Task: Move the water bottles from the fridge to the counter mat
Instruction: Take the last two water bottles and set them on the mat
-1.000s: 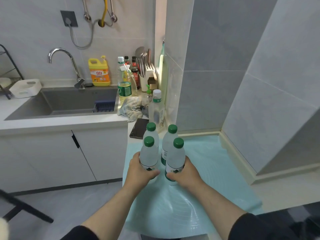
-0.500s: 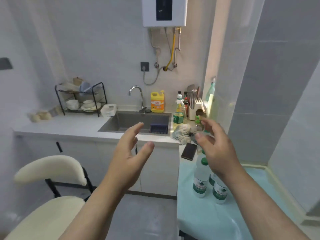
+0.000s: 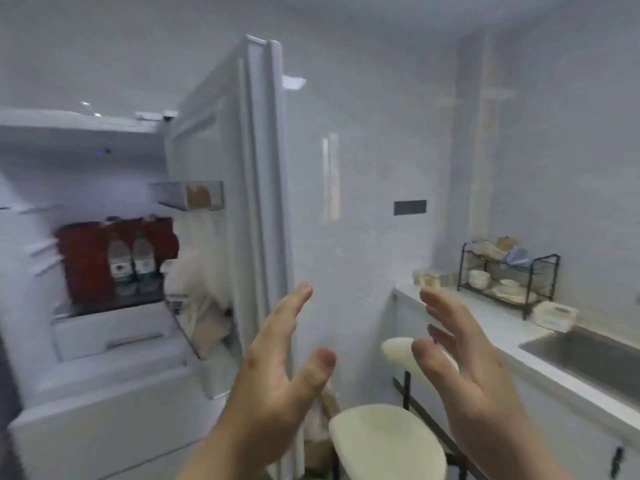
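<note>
Two water bottles (image 3: 131,264) stand upright side by side on a shelf in the open fridge (image 3: 104,341), clear-bodied with white and green labels, in front of something dark red (image 3: 83,258), perhaps a bag; blur hides the caps. Both hands are raised, palms facing, fingers spread and empty: left hand (image 3: 277,372), right hand (image 3: 460,368). The fridge door (image 3: 235,202) edge stands just left of them; a cream chair (image 3: 384,441) sits below.

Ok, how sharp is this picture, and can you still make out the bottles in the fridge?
Head view: motion blur smears the whole frame. Two water bottles remain recognisable on the fridge shelf, labels unreadable. Both open hands, left hand and right hand, look soft-edged.
</note>
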A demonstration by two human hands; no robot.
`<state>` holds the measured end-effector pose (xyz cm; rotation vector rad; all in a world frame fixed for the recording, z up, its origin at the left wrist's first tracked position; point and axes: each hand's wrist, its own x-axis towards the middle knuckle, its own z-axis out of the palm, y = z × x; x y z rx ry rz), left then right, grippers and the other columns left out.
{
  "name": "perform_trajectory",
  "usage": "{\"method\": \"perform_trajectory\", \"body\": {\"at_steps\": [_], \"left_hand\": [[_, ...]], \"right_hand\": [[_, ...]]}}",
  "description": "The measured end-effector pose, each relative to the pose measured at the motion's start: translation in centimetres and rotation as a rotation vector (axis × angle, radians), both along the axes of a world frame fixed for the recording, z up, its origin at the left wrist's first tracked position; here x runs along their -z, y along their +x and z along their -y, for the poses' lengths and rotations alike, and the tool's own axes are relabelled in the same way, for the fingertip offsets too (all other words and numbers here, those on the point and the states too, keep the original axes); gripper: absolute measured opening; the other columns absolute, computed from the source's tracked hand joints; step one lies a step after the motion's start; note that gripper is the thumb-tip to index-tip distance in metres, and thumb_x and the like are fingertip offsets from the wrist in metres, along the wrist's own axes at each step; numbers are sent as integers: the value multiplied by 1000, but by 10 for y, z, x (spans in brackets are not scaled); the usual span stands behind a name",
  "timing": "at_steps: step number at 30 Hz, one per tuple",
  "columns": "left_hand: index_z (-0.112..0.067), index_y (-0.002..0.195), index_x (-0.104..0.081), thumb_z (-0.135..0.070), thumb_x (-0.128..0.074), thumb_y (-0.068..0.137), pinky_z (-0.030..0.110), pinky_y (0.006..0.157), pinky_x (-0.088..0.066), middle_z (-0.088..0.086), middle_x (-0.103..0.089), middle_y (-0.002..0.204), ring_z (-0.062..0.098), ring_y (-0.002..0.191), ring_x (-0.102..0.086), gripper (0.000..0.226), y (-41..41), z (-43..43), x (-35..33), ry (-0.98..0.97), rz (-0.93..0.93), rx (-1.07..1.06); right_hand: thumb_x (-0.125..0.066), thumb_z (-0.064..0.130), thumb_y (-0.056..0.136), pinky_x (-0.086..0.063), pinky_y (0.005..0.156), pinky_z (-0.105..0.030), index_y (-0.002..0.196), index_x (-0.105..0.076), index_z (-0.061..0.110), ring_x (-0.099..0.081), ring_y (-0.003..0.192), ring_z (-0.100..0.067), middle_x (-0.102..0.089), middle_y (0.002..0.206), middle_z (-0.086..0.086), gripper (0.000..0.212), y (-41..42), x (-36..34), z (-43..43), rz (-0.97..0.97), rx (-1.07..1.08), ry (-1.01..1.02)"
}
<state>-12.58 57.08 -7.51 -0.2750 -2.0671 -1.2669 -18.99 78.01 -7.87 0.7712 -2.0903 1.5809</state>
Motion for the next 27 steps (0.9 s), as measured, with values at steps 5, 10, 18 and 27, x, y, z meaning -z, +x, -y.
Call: {"method": "perform_trajectory", "body": {"at_steps": [5,10,18,27], "left_hand": [[-75,120,-41,-85,-57,58,37,110,-34,-44,-42,136,-4,134,-40,64,77,120,-7,124,-64,-279],[-69,122,-44,-89,-56,52,31,106,-34,-40,-43,139,-9,130,-40,73,122,224,-3,195,-117,-479],[-65,122,-43,-68,-54,68,25,104,-33,-35,-44,141,-10,131,-39,55,112,403,-9,173,-104,-503],[-64,122,-45,-65,-54,69,23,103,-34,-32,-45,142,-8,131,-40,54,24,553,-4,193,-95,-464]], "right_hand": [[-51,71,66,-44,99,-33,117,-40,76,-53,119,5,-49,137,29,53,15,-13,130,-58,-272,-30],[-52,69,64,-42,91,-17,121,-43,66,-53,120,6,-52,131,34,57,28,-17,258,-34,-446,9],[-44,72,66,-41,103,-36,136,-37,53,-48,126,-6,-44,144,23,73,20,-23,457,19,-460,43],[-50,65,77,-37,113,-40,124,-32,63,-39,136,-3,-37,139,32,50,-48,-26,607,37,-415,83]]}}
